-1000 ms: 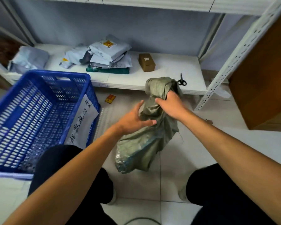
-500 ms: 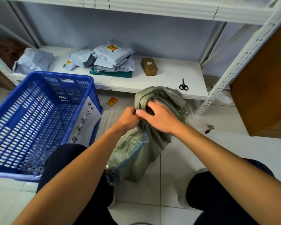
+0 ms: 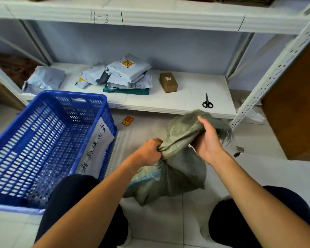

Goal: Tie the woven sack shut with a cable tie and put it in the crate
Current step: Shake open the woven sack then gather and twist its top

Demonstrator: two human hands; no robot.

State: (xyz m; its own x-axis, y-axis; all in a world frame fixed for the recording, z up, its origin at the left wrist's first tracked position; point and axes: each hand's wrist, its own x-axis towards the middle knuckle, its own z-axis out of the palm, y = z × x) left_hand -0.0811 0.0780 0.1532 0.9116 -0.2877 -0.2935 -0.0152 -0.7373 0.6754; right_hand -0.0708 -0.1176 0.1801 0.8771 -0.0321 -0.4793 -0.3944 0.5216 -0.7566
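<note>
Grip woven sack point(image 3: 177, 169), on floor point(image 3: 249, 176) just right of crate point(image 3: 70, 93), as now: left hand point(image 3: 149, 152) fingers clenched round neck, right hand point(image 3: 208, 140) fingers curled round loose mouth. Twist tight, narrowing neck for cable tie.

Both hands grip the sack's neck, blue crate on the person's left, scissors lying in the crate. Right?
One thing is off. The head view shows the scissors lying on the low white shelf, not in the crate. The rest holds: the left hand and right hand both grip the sack at its neck, and the crate sits on the person's left.
</note>
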